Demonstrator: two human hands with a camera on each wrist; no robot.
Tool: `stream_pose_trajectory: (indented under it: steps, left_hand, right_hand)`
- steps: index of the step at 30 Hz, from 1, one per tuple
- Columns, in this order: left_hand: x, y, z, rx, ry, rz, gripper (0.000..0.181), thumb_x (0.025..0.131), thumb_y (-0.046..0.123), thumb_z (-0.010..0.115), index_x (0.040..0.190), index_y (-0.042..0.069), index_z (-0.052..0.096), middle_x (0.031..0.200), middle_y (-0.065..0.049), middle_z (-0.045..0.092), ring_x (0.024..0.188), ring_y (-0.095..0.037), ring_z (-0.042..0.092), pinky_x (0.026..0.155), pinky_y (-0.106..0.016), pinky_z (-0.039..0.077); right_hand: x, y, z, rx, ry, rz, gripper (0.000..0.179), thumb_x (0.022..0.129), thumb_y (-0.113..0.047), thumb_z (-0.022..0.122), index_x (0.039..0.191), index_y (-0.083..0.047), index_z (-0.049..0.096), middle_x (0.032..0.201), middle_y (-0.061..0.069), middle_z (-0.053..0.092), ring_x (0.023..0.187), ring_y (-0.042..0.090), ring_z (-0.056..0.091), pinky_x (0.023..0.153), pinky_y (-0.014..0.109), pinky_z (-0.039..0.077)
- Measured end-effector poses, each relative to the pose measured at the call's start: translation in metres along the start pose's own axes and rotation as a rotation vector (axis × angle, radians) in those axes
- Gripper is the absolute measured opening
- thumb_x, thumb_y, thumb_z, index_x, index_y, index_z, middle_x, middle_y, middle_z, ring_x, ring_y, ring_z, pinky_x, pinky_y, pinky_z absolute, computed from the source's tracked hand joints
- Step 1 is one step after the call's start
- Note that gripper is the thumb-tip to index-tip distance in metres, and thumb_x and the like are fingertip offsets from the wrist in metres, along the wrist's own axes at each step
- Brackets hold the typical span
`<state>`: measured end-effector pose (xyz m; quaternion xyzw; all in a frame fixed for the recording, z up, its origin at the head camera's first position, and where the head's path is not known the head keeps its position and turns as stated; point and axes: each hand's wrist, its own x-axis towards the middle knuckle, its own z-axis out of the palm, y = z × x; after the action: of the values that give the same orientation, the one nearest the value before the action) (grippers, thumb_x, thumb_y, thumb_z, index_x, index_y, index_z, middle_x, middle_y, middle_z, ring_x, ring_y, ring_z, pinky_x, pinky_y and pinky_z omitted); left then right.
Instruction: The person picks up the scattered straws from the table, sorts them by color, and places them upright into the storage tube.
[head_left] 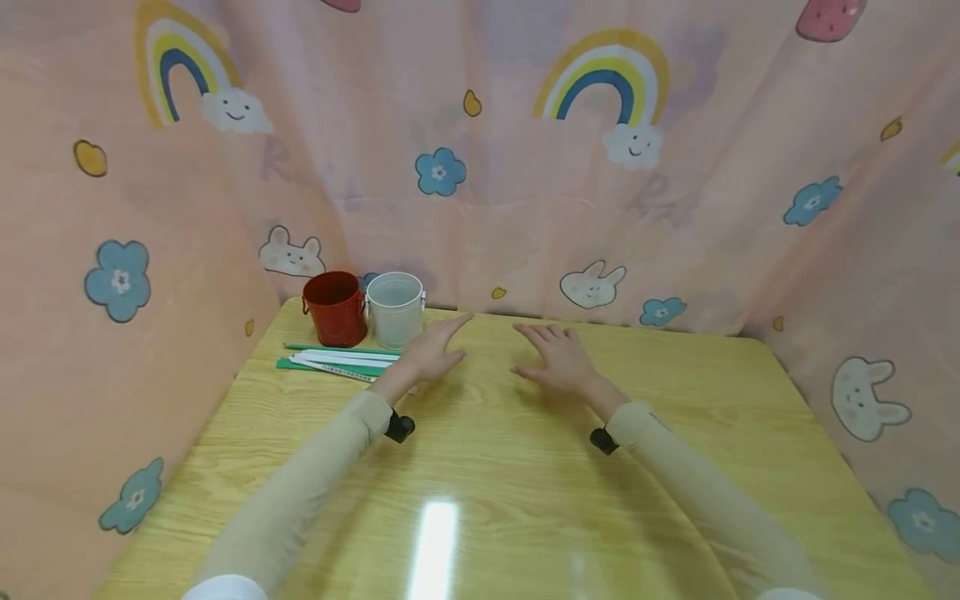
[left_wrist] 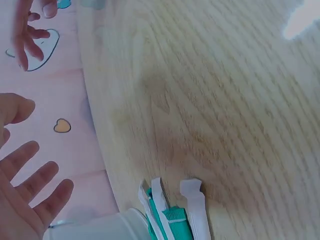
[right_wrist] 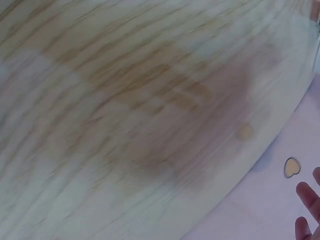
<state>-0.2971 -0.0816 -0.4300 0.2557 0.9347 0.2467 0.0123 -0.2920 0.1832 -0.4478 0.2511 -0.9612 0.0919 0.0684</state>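
Above the wooden table (head_left: 495,467), the left hand (head_left: 429,352) and the right hand (head_left: 561,363) hover apart, fingers loosely extended and gripping nothing. Just left of the left hand lie the green and white strips (head_left: 341,360), in front of the red bucket (head_left: 337,321) and the white bucket (head_left: 396,317). The left-wrist view exposes the strips' nearer ends, mostly covered in the head view.
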Motion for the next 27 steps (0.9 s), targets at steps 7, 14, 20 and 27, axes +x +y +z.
stream_pose_trajectory:
  steps: [7,14,20,27]
  left_hand:
    - [-0.011,-0.015,-0.009,-0.186,0.149,-0.021,0.059,0.093,0.013,0.058,0.147,0.012,0.036,0.139,-0.015,0.052,0.126,-0.035,0.051,0.103,-0.048,0.044]
    - [-0.022,-0.028,-0.024,-0.332,0.285,-0.057,0.052,0.091,0.01,0.06,0.141,0.009,0.045,0.131,-0.018,0.056,0.118,-0.035,0.053,0.1,-0.047,0.046]
    - [-0.032,-0.035,-0.038,-0.36,0.342,-0.123,0.05,0.091,0.014,0.062,0.138,0.01,0.049,0.131,-0.014,0.058,0.119,-0.033,0.053,0.099,-0.051,0.045]
    - [-0.042,-0.046,-0.044,-0.434,0.406,-0.17,0.048,0.09,0.011,0.065,0.136,0.009,0.05,0.131,-0.015,0.058,0.119,-0.032,0.053,0.105,-0.048,0.043]
  right_hand:
    - [0.009,-0.017,0.003,0.028,0.047,-0.018,0.07,0.087,-0.05,0.063,0.145,-0.019,0.04,0.137,0.009,0.054,0.125,0.03,0.046,0.1,0.052,0.036]
    - [0.021,-0.032,0.005,0.025,0.084,-0.057,0.065,0.085,-0.036,0.071,0.142,-0.018,0.043,0.135,0.009,0.055,0.124,0.031,0.048,0.099,0.053,0.04]
    - [0.032,-0.047,0.007,0.037,0.143,-0.106,0.061,0.084,-0.032,0.074,0.138,-0.018,0.048,0.13,0.007,0.059,0.12,0.029,0.051,0.096,0.051,0.042]
    - [0.04,-0.063,0.013,0.066,0.224,-0.165,0.057,0.082,-0.029,0.075,0.133,-0.016,0.052,0.121,0.005,0.063,0.11,0.026,0.054,0.088,0.046,0.045]
